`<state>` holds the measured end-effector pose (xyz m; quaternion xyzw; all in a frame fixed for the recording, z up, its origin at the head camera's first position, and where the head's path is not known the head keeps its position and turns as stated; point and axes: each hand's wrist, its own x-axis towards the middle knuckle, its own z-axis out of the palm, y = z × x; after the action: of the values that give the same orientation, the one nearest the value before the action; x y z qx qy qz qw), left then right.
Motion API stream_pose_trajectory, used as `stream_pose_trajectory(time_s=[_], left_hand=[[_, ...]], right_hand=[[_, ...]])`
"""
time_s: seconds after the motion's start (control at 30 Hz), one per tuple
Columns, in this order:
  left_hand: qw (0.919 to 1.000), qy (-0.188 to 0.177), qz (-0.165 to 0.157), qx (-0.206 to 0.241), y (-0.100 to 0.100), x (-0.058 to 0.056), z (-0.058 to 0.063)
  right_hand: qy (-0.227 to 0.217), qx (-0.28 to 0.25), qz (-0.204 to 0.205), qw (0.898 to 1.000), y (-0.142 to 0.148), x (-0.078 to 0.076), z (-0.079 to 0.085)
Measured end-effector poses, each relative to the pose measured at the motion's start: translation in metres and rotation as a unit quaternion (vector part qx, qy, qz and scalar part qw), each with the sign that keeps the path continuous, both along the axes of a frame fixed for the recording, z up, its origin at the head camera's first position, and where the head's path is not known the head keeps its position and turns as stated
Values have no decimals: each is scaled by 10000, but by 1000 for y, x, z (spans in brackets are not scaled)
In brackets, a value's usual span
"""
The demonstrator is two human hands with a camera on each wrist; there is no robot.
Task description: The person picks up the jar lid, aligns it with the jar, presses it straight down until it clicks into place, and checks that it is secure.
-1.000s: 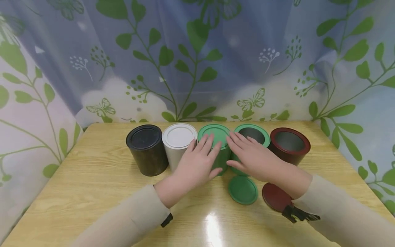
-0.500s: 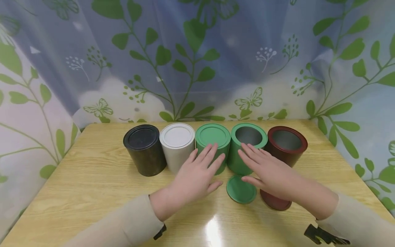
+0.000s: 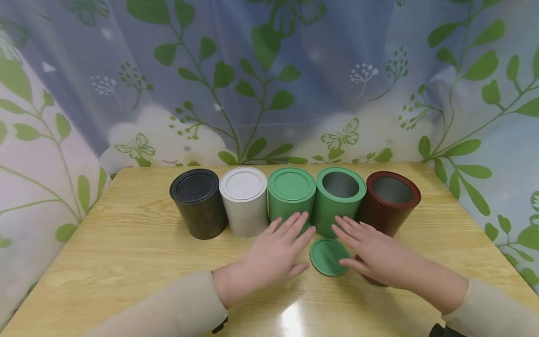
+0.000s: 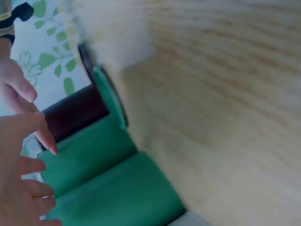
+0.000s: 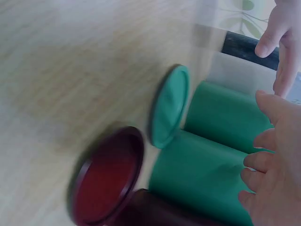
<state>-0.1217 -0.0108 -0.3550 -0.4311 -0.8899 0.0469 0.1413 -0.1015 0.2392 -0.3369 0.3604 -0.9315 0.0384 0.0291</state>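
Watching from afar, I see the flat, round green lid [image 3: 326,257] on the pale wooden counter [image 3: 126,262], just in front of the smooth, round green can [image 3: 328,210] with the open top. The right grip [image 3: 375,252], a bare hand, is beside that lid; the left grip [image 3: 273,257] is by the closed green can [image 3: 292,185]. Both have straight fingers and hold nothing. A low thumb could bump the lid and slide it, and a hard push could knock the open can into the round dark red can [image 3: 385,215]. A second ago both grips were over the green can tops; now they are nearer the front.
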Motion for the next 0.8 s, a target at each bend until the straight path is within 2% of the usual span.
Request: stream_pose_trajectory(time_s=[0.27,0.4,0.6,0.8], left_hand=[[9978,-460,-40,-466,12,-3,-19],[9950,-587,-15,-805,18,-3,-24],[9903,-861,62,-1085,28,-2,-27],[9869,-1016,149,-1245,37,-4,-37]], right_hand=[[-519,-25,-83,9986,7,-2,-20],[-744,-34,-116,9972,9,-4,-27],[-883,32,-62,9961,12,-6,-38],[-936,62,18,9956,12,-8,-47]])
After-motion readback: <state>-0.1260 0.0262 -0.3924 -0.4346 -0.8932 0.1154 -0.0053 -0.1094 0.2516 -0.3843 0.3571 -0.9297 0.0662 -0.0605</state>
